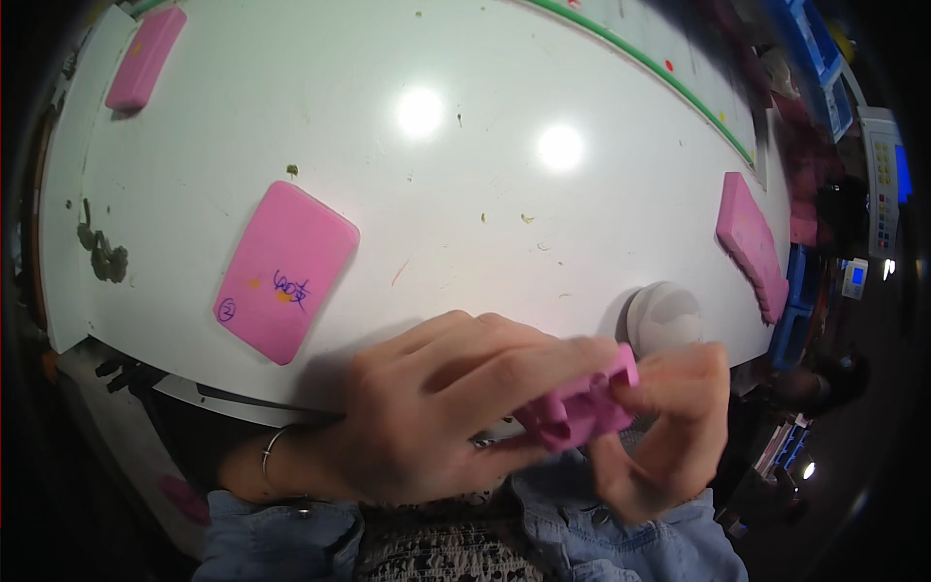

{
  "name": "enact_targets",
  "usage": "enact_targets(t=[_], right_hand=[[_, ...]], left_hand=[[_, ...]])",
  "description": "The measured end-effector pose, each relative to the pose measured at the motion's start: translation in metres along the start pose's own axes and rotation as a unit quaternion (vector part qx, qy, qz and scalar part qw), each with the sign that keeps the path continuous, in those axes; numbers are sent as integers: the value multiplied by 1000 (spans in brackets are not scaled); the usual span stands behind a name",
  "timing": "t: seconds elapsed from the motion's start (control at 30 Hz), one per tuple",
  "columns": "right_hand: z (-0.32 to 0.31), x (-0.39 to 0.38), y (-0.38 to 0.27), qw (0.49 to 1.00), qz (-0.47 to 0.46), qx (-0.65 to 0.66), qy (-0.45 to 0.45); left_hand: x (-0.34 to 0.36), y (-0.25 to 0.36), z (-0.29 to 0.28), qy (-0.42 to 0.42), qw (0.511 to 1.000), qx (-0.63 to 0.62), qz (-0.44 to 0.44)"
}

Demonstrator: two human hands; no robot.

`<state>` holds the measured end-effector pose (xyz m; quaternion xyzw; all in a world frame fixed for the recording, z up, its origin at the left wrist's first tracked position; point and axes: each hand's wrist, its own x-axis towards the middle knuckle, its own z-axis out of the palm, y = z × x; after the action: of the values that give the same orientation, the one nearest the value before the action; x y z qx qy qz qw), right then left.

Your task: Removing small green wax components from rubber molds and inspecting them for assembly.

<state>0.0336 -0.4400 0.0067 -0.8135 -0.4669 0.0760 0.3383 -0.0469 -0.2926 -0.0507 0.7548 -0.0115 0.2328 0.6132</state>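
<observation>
A small pink molded piece point(582, 415) with hollows in it is held between both hands, above the near edge of the white table. My left hand point(451, 403) grips it from the left, with fingers over its top and the thumb below. On the other side my right hand point(669, 417) is closed, its thumb and fingertips pinching the right end of the piece. Slight blur and the fingers hide part of its shape. Just beyond the right hand stands a round whitish container point(667, 315), partly covered by that hand.
On the white table point(465, 262) lie a flat pink slab with handwriting point(286, 272), a pink block point(145, 58) at far left and another pink slab point(752, 242) at right. A green strip point(659, 73) runs along the far side. Blue bins point(819, 68) stand beyond.
</observation>
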Motion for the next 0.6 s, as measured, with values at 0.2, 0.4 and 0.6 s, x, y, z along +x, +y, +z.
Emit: enact_targets(t=[0.2, 0.4, 0.6], right_hand=[[-2, 8, 0, 999, -35, -9, -2], [-11, 10, 7, 993, -16, 112, -31], [-11, 9, 16, 987, -9, 158, -31]], left_hand=[[1, 8, 1, -3, 999, 53, 9], [-2, 13, 1, -9, 999, 52, -15], [-3, 18, 6, 12, 993, -54, -102]])
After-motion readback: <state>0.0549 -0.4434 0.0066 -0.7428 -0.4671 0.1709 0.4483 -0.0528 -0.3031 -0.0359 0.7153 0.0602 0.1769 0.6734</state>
